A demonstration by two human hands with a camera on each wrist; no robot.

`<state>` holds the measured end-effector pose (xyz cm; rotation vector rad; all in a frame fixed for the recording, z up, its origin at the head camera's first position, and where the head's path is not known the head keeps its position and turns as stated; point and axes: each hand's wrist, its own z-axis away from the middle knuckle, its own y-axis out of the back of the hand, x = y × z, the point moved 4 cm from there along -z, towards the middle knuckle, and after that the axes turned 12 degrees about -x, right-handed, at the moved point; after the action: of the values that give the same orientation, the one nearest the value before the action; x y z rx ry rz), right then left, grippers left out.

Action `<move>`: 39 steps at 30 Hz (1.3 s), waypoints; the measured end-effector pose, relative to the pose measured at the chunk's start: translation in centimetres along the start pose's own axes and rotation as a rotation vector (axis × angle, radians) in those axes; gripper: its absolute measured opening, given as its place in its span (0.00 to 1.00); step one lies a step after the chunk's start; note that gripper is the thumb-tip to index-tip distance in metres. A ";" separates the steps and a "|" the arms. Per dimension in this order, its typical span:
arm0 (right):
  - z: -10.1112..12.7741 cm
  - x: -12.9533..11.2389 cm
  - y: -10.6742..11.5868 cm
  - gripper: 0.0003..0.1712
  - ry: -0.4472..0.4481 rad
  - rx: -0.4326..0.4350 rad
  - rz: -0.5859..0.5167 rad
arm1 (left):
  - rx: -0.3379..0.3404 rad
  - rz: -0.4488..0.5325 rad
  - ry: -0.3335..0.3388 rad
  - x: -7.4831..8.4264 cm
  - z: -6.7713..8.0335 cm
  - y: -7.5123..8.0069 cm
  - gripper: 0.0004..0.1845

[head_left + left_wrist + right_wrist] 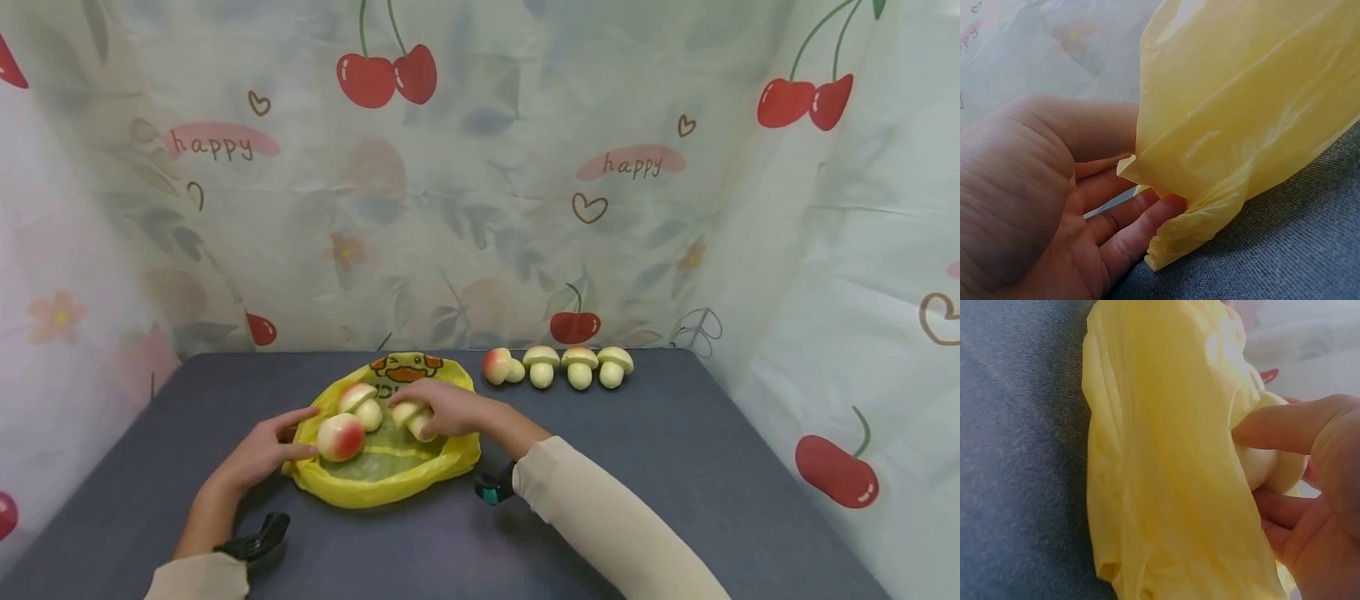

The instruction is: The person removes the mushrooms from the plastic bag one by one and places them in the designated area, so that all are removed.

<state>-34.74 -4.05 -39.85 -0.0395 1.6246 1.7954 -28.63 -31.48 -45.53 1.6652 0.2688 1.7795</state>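
A yellow plastic bag (375, 493) with a duck print lies spread with its mouth wide in the head view. At its left rim, my left hand (258, 454) holds the edge of the plastic between thumb and fingers; the left wrist view shows the fingers (1129, 231) at the crumpled rim. Inside the bag, my right hand (450, 408) grips a cream toy mushroom (408, 414), thumb and fingers around it. The bag's near wall hides part of that grip in the right wrist view. Left of it rest a mushroom with a pinkish cap (358, 400) and a red-topped mushroom (341, 437).
Several more toy mushrooms (542, 367) stand in a row along the back edge of the dark table (637, 467), the leftmost lying on its side. A cherry-printed curtain (480, 208) encloses the table at the back and sides.
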 end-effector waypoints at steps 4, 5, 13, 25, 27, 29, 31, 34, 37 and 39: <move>0.9 0.1 0.1 0.37 -0.009 0.049 -0.026 | 0.002 -0.001 0.003 -0.1 0.0 0.0 0.43; 1.1 0.2 0.2 0.37 -0.012 0.063 -0.027 | 0.002 -0.002 0.004 -0.1 0.0 0.1 0.43; 2.1 0.5 0.6 0.36 -0.032 0.152 -0.102 | 0.011 -0.012 0.010 -0.4 0.1 0.0 0.43; 4.7 1.8 1.4 0.39 0.017 0.381 -0.287 | 0.014 -0.004 -0.004 -0.4 -0.1 0.0 0.43; 5.1 2.2 1.4 0.39 0.042 0.424 -0.307 | 0.014 -0.003 -0.003 -0.4 -0.2 0.0 0.43; 5.6 2.5 1.4 0.39 0.059 0.462 -0.350 | 0.014 -0.004 -0.001 -0.4 -0.3 0.0 0.43; 6.1 2.9 1.3 0.39 0.056 0.491 -0.402 | 0.014 -0.006 -0.001 -0.3 -0.3 0.0 0.43; 6.9 3.5 1.1 0.39 0.041 0.531 -0.506 | 0.015 -0.007 0.000 -0.3 -0.3 0.0 0.43; 7.6 4.1 0.9 0.39 0.024 0.571 -0.559 | 0.015 -0.007 0.006 -0.3 -0.3 0.0 0.43; 8.1 4.5 0.8 0.39 0.019 0.590 -0.569 | 0.016 -0.009 0.013 -0.3 -0.2 -0.1 0.44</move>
<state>-35.10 5.23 -39.57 -0.2236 1.8601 0.8621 -28.84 -31.57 -45.88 1.6619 0.2970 1.7864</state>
